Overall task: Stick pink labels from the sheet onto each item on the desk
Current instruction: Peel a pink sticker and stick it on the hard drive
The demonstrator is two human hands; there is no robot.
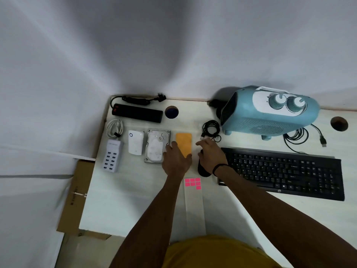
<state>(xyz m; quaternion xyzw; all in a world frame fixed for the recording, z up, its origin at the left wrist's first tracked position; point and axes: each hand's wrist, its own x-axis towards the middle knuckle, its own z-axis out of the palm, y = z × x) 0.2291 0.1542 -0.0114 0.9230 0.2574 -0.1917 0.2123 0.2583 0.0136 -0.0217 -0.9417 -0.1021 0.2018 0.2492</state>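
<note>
Up close, a person in a yellow shirt reaches both arms across a white desk [135,200] crowded with electronics. Their left hand [176,158] lies flat, fingers spread, over the lower end of an orange pad [184,143] beside a bare hard drive [157,146]. Their right hand [210,151] hovers over a dark mouse [202,170], fingers loosely bent; whether a label rides on a fingertip cannot be told. The label sheet [194,207] lies between the forearms near the desk's front edge, with a small block of pink labels [192,182] left at its far end. Those labels look paper-thin, light and limp, likely to curl or stick to themselves, so each is probably best lifted by a corner with a fingernail while the backing strip is held down. A charger [112,156], white plug unit [135,142], power strip [138,112], keyboard [284,172] and blue heater [268,111] show no pink marks from here.
</note>
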